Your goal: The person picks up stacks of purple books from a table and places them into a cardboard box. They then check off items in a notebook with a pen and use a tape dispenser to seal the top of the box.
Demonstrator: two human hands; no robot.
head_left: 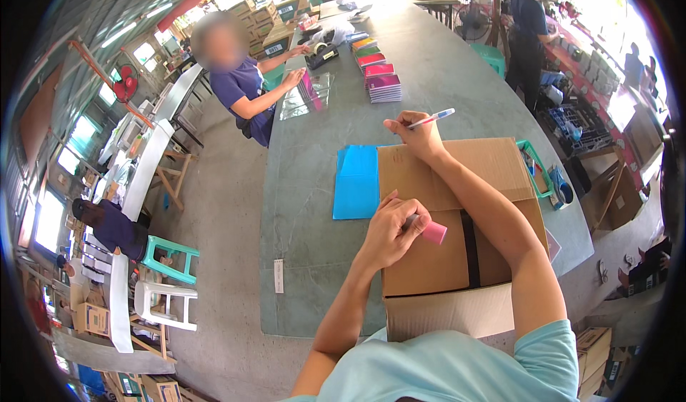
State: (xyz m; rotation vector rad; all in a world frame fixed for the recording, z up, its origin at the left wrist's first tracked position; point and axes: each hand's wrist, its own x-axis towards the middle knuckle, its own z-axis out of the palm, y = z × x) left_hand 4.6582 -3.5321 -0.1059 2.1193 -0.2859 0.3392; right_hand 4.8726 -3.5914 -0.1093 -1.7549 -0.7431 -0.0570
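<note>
A brown cardboard box (429, 252) with a dark strip across its top stands in front of me at the table's near side. Over the box's near left part, my left hand (397, 232) is closed around a stubby pink object (434, 232), whose kind I cannot make out. My right hand (421, 139) grips a slim white pen (437, 117) with red and blue parts, above the box's far edge. A bright blue folder-like sheet (356, 184) lies against the left side of the box.
A green basket (534, 166) and a blue tape roll (563, 195) sit right of the box. Stacked colourful notebooks (384, 87) stand farther up the grey table (307, 259). A co-worker (239, 80) handles notebooks beside a black tape dispenser (321, 56). Stools (170, 259) stand left.
</note>
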